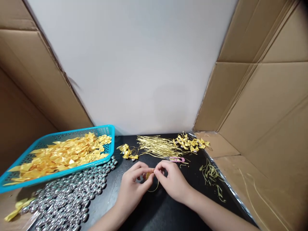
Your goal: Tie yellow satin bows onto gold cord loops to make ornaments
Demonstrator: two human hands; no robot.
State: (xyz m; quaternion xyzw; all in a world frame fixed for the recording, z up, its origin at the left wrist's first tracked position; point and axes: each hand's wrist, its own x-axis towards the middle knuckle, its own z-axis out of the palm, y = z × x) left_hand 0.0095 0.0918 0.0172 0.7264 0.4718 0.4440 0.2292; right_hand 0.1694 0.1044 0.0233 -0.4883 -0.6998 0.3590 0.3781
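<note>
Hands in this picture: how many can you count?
2: the left hand and the right hand, side by side over the black tabletop, fingertips close together around a bit of yellow ribbon. No others show.

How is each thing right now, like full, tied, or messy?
Left hand: pinching yellow ribbon
Right hand: pinching, grip hidden
Turquoise basket: upright, heaped with ribbons
Silver beads: loose, spread out
Gold cords: straight, lying loose
Beaded bows: tied, clustered
Pink snips: lying flat, blades unclear
Cord scraps: tangled

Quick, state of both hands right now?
Left hand: closed, holding a yellow ribbon piece.
Right hand: fingertips pinched closed; what they grip cannot be told.
</note>
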